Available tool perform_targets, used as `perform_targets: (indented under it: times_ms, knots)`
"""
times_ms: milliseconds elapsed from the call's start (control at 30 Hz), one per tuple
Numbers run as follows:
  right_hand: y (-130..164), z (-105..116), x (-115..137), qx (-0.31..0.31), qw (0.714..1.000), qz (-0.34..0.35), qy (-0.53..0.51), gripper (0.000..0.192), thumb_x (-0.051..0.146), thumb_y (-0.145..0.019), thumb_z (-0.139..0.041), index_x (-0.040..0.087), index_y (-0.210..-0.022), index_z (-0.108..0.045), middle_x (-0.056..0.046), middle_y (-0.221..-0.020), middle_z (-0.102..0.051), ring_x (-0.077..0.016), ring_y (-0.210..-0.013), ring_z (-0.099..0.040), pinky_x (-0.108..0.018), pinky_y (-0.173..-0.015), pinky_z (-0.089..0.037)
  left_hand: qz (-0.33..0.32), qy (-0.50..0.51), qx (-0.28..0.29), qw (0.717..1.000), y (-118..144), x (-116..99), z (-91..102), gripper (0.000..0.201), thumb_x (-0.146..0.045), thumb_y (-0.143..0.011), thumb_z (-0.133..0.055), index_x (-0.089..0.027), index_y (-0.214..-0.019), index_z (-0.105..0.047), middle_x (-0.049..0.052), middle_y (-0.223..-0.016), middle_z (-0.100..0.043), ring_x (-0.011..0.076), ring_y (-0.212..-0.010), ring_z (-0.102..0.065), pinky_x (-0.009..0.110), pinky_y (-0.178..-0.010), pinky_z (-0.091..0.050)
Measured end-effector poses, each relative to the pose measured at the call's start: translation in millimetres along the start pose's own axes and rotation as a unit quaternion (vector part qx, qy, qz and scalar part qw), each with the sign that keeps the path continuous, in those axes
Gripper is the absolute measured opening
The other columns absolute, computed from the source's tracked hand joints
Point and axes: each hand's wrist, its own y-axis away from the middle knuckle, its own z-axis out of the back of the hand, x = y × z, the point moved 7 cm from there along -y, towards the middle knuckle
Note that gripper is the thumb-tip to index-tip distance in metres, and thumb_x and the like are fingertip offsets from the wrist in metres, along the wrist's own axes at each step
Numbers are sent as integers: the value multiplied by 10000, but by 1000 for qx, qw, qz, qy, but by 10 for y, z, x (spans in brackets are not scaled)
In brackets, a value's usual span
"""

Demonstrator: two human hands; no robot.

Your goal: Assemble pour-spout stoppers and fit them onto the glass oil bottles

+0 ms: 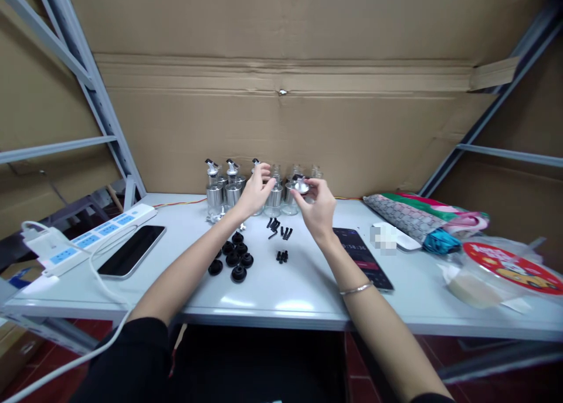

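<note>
Several small glass bottles with metal bands [222, 193] stand in a row at the back of the white table [272, 294]; some carry black-tipped pourer tops. My left hand [255, 193] reaches among them, its fingers closed around one bottle [273, 196]. My right hand [314, 206] holds a small silver metal cap [301, 186] between its fingertips, just right of that bottle. Black round stoppers [233, 256] and small black pegs [278, 227] lie on the table in front of the bottles.
A white power strip [88, 236] and a dark phone [131, 249] lie at the left. Another phone [363, 256] with a lit screen lies under my right wrist. Patterned fabric bags [417, 215] and a red-printed plastic package [512, 268] sit at the right. Cardboard lines the back wall.
</note>
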Motion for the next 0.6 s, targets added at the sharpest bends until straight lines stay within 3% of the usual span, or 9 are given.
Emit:
perform_targets:
  times_ms: [67,133,333,467,600]
  knots:
    - [-24,64,-110,-30,999,-37,-21,295,323,-733,-681,162,-925,-524,-85,-887,-644,-187,-741,-644,-340,-683,-554,6,-54,13,998,-123,111,-149,465,-128,-799,-503,-153,-1233,-337,176,-1315,-435,233,-1194,-480,409,-1001,-386]
    - [-32,94,-166,-46,997,-47,-38,299,331,-730,-681,165,-916,-516,-82,-891,-641,-190,-780,-647,-342,-711,-551,0,-104,20,994,-228,191,-275,485,-75,-780,-517,-123,-1232,-347,201,-1341,-401,258,-1272,-409,428,-1067,-323]
    - [-17,97,-125,-58,997,-20,-51,313,362,-757,-658,182,-963,-504,-89,-964,-630,-198,-865,-645,-364,-782,-538,49,-194,45,979,-391,357,-477,241,-111,-849,-500,-84,-1086,-463,189,-1134,-526,285,-1126,-525,446,-977,-405]
    - [-8,151,-44,-88,995,9,-42,294,360,-814,-595,196,-1033,-487,-124,-1112,-582,-233,-1040,-598,-410,-857,-511,48,-215,52,974,-394,280,-494,116,-122,-862,-495,-116,-978,-499,149,-1061,-541,263,-1023,-566,424,-915,-441]
    - [-17,187,-4,-96,994,11,-50,436,368,-858,-537,242,-1237,-364,-117,-1162,-539,-231,-1042,-603,-439,-881,-503,-30,-185,22,982,-368,-19,-372,83,-122,-859,-500,-145,-939,-495,118,-1043,-510,242,-980,-568,411,-891,-447]
